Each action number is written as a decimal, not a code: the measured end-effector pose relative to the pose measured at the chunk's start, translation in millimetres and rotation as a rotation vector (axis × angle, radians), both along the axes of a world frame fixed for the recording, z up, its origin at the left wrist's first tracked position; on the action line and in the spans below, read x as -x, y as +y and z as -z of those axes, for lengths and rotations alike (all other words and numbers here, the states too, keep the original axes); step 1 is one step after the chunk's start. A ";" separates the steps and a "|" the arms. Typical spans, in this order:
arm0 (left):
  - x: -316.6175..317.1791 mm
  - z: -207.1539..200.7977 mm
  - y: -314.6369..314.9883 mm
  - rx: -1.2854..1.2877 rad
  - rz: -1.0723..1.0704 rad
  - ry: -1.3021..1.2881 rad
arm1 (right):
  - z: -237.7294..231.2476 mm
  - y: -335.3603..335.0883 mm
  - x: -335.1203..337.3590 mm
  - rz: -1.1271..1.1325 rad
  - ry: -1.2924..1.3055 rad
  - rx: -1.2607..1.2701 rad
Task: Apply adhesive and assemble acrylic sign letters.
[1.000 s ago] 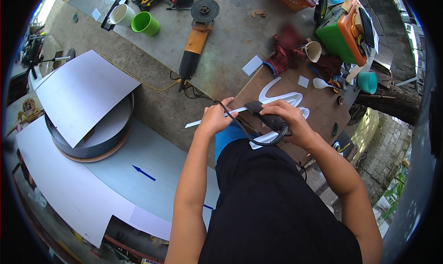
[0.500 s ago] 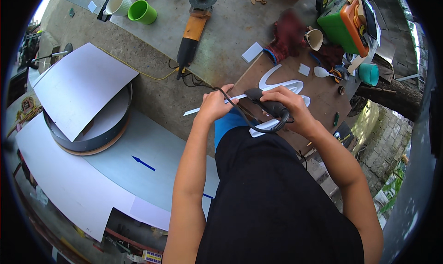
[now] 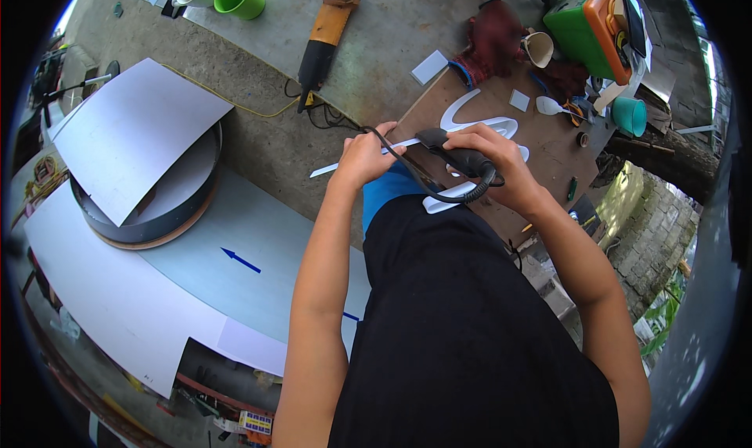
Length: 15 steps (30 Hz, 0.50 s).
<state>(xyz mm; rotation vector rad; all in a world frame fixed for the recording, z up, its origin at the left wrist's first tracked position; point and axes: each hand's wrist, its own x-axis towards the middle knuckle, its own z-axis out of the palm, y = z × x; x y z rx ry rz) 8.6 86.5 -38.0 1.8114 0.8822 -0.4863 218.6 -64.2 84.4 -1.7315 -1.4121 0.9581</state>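
The left hand [image 3: 365, 158] pinches a narrow white strip [image 3: 323, 169], whose free end sticks out over the floor while the other end meets the nose of a black corded hand tool [image 3: 460, 157]. The right hand [image 3: 501, 163] wraps that tool's body from above, fingers curled around it; whether a trigger is pressed I cannot tell. Strip and tool are at the near left edge of a brown board [image 3: 544, 178], where a white curved cut-out [image 3: 449, 117] lies just beyond them. The likeliest trouble is the power cord [image 3: 423, 183]: it loops close to the black shirt [image 3: 439, 276] and crosses over the left fingers, so a tug could drag the tool off line or pull the strip askew. With the left fingers near the tool's nose, a slip could reach them. The unsupported strip end could whip or bend, and a second white piece [image 3: 445, 200] against the shirt could be knocked loose by leaning.
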 end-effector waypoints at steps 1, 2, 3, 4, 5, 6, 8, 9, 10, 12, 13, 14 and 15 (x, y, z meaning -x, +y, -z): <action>0.2 -0.3 -0.2 0.000 -0.003 0.000 | -0.2 0.2 0.0 -0.001 -0.001 -0.001; 0.3 -0.7 -0.4 -0.001 -0.006 0.001 | -0.6 0.7 0.0 0.000 0.002 -0.007; 0.2 -1.5 -0.2 -0.002 -0.007 0.000 | -0.8 1.3 -0.1 0.002 0.004 -0.013; 0.1 -2.3 0.0 0.003 -0.011 0.003 | -1.0 1.5 -0.3 0.001 0.004 -0.015; 0.0 -3.1 0.1 0.008 -0.015 0.006 | -1.2 1.6 -0.6 0.000 0.003 -0.009; 0.0 -3.6 0.0 0.006 -0.015 0.006 | -1.4 1.7 -0.7 -0.001 0.002 -0.003; 0.0 -4.5 -0.5 -0.015 0.015 0.018 | -1.3 1.6 -1.0 -0.003 0.001 -0.003; 0.5 -4.4 -1.1 -0.015 0.015 0.018 | -1.3 1.4 -1.1 -0.003 0.001 0.000; 1.1 -4.0 -1.8 -0.021 0.013 0.011 | -0.8 1.1 -1.1 -0.003 0.000 0.000; 2.5 -2.3 -4.0 -0.028 0.011 0.003 | 0.4 0.6 -1.2 -0.004 -0.001 0.005; 3.5 -0.9 -5.5 -0.086 0.031 -0.008 | 0.2 0.6 -1.0 -0.004 -0.002 0.003; 4.4 0.6 -6.9 -0.143 0.050 -0.020 | 0.0 0.8 -0.6 -0.002 0.005 0.011; 4.5 0.6 -7.2 -0.145 0.050 -0.021 | -0.1 1.0 -0.6 -0.001 0.011 0.018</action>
